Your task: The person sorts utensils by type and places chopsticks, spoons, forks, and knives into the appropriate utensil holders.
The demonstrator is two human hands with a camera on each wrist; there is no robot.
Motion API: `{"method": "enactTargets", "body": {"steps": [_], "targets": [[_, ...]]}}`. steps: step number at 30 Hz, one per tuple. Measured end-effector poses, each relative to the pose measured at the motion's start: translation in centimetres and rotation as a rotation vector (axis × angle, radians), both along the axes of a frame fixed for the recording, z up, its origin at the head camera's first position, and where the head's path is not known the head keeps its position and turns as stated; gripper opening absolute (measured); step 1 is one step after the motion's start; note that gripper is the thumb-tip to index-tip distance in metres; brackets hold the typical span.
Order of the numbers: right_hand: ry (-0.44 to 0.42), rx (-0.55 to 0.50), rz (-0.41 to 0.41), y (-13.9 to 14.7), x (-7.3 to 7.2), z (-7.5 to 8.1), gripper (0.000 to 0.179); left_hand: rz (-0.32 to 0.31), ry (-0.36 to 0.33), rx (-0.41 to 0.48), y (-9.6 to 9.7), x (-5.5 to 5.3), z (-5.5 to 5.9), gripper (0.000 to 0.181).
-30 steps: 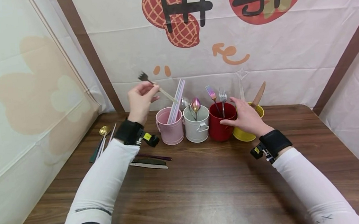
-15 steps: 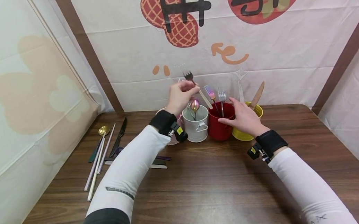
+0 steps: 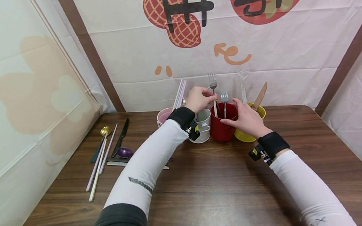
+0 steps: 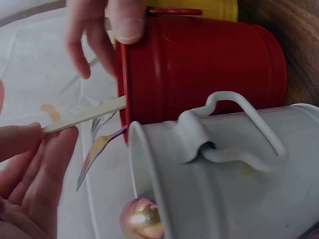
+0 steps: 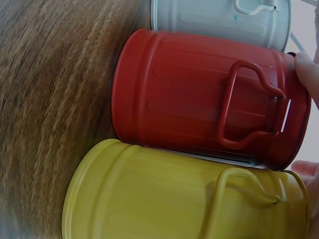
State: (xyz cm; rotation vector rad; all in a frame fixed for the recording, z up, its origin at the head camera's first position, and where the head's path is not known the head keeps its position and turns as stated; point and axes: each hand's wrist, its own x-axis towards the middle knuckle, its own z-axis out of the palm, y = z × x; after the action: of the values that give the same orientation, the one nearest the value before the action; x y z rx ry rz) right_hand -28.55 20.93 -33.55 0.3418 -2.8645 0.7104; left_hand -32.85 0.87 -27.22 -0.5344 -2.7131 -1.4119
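Observation:
My left hand [image 3: 200,99] pinches a fork [image 3: 212,82] with a cream handle, held tines up over the red bucket [image 3: 222,133]. In the left wrist view, the lower end of its handle [image 4: 89,115] passes inside the red rim. My right hand [image 3: 247,119] holds the right side of that bucket, thumb at the front rim and fingers around towards the back. A silver fork [image 3: 224,96] and an iridescent fork [image 4: 97,152] stand in the same bucket. In the right wrist view only parts of the right thumb and a finger show.
A pink bucket [image 3: 164,116] with chopsticks [image 3: 180,92], a white bucket [image 3: 201,136] with spoons and a yellow bucket [image 3: 245,136] with knives flank the red one. On the table's left lie chopsticks [image 3: 95,178], a gold spoon [image 3: 105,131], a purple spoon [image 3: 125,152] and several knives.
My left hand has carried the fork rightwards from above the pink bucket to the red bucket, turned it upright and lowered its handle inside. The right hand has stayed at the red bucket.

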Motion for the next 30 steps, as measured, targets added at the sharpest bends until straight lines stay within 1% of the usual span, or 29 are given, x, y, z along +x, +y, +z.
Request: {"method": "enactTargets", "body": {"steps": [5, 8, 12, 14, 16, 19, 21, 26, 30], "targets": [[0.006, 0.0, 0.002, 0.1, 0.0, -0.1, 0.098, 0.007, 0.065, -0.221, 0.4, 0.0, -0.2, 0.018], [0.01, 0.003, 0.002, 0.2, 0.0, -0.1, 0.097, 0.013, 0.06, -0.314, 0.6, 0.1, -0.2, 0.018], [0.006, 0.0, 0.003, 0.2, 0.0, -0.2, 0.096, 0.027, 0.045, -0.411, 0.7, -0.1, -0.4, 0.017], [0.006, -0.002, 0.004, 0.2, 0.0, -0.3, 0.096, 0.031, 0.038, -0.437, 0.8, -0.2, -0.5, 0.017], [0.007, -0.003, 0.006, 0.2, -0.1, -0.3, 0.096, 0.031, 0.028, -0.444, 0.8, -0.2, -0.5, 0.017], [0.011, -0.005, 0.006, 0.2, -0.1, -0.2, 0.095, 0.032, 0.027, -0.458, 0.8, 0.0, -0.4, 0.017], [0.015, -0.006, 0.005, 0.1, -0.1, -0.2, 0.095, 0.043, 0.031, -0.467, 0.9, 0.0, -0.5, 0.016], [0.016, -0.009, 0.01, 0.1, -0.2, -0.2, 0.095, 0.093, 0.042, -0.489, 1.1, -0.6, -1.0, 0.013], [0.015, -0.016, 0.016, 0.1, -0.2, -0.2, 0.094, 0.105, 0.063, -0.515, 1.0, -1.1, -1.2, 0.014]]}}
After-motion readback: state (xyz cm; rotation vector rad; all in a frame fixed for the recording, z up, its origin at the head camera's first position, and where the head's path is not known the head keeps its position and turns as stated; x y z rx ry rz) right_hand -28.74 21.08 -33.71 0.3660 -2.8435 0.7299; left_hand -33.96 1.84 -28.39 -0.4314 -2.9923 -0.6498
